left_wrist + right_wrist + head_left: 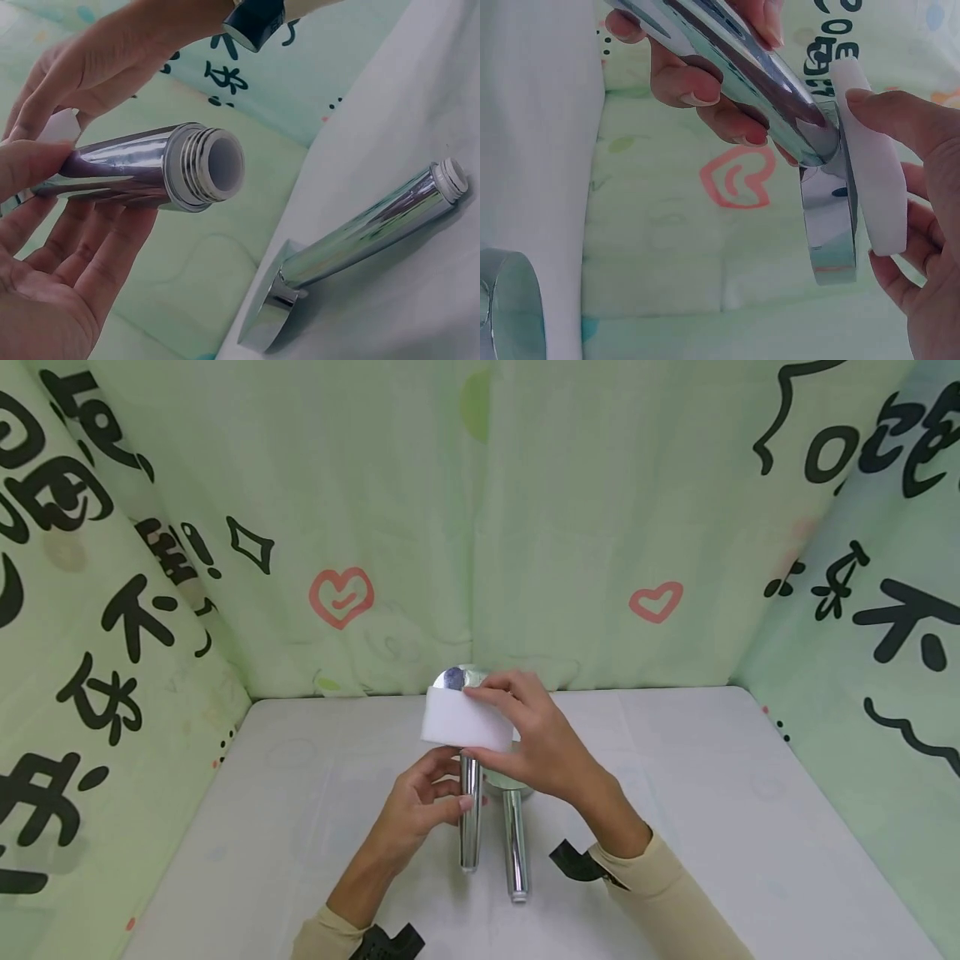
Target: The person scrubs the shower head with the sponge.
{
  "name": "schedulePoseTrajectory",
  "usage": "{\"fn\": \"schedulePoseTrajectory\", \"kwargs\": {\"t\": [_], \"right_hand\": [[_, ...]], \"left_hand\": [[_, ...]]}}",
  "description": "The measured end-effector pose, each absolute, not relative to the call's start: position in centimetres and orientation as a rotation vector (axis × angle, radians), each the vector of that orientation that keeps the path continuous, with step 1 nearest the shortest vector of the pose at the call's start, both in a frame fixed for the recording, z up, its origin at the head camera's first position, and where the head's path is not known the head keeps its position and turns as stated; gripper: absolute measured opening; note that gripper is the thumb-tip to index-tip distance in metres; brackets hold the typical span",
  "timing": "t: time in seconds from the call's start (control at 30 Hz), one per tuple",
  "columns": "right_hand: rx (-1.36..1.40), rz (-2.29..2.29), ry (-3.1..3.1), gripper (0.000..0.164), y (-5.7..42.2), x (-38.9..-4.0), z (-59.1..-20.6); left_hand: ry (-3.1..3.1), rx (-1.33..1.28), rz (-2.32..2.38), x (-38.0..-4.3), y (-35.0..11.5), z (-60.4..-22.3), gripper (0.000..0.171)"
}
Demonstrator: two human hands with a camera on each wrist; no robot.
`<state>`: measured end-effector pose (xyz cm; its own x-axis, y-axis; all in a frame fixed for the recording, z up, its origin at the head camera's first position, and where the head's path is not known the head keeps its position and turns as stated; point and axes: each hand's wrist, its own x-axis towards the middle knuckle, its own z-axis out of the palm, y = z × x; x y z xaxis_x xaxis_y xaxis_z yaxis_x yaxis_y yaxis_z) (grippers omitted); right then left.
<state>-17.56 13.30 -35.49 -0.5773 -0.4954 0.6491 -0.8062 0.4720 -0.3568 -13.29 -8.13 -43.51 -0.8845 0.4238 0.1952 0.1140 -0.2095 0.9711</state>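
On the white surface (pixel 285 827) lies one chrome shower head (pixel 516 847), with its handle directed to the near side. A pale green curtain (pixel 405 527) stands behind and at both sides, and it carries black writing (pixel 96 497), a black star outline (pixel 251 545) and two red hearts (pixel 341 599).

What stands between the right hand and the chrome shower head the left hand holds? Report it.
Only the white pad, gripped by the right hand, sits between it and the held shower head; whether pad and metal touch is hard to tell. The second shower head lies on the table, outside that gap.
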Motion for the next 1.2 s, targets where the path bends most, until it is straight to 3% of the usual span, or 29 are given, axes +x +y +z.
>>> {"fn": "schedulePoseTrajectory", "kwargs": {"t": [0.37, 0.93, 1.2], "right_hand": [[1.266, 0.768, -2.218, 0.066, 13.1, -17.3, -35.4], [0.932, 0.971, -2.245, 0.064, 14.2, -18.5, -34.4], [0.880, 1.144, -2.237, 0.063, 15.0, -18.9, -34.3]], "left_hand": [[1.821, 0.572, 2.206, -13.0, -7.9, -43.6, 0.054], [1.758, 0.703, 2.210, -12.5, -8.1, -43.8, 0.064], [1.758, 0.753, 2.224, -12.5, -8.4, -43.8, 0.059]]}}
